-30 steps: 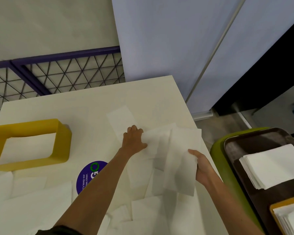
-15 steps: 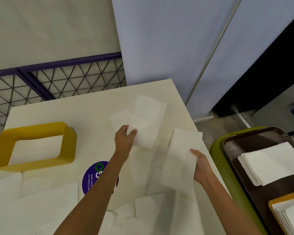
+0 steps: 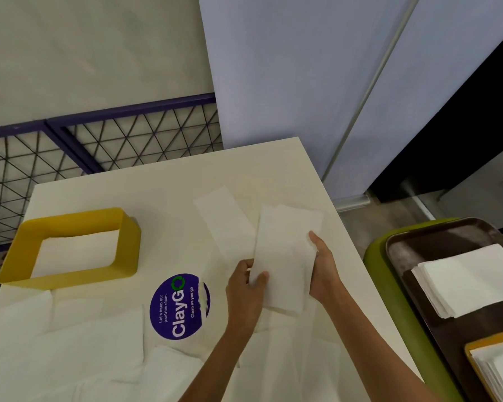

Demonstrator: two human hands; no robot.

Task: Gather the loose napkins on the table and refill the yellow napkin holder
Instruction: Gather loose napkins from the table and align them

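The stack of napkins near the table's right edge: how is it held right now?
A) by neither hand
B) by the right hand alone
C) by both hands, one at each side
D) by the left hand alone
C: the left hand pinches the napkin stack at its left edge and the right hand grips its right edge.

Forearms converge forward (both bare); left hand (image 3: 246, 288) pinches napkin stack (image 3: 285, 256) at its left edge, right hand (image 3: 323, 274) grips the right edge, fingers probably underneath.
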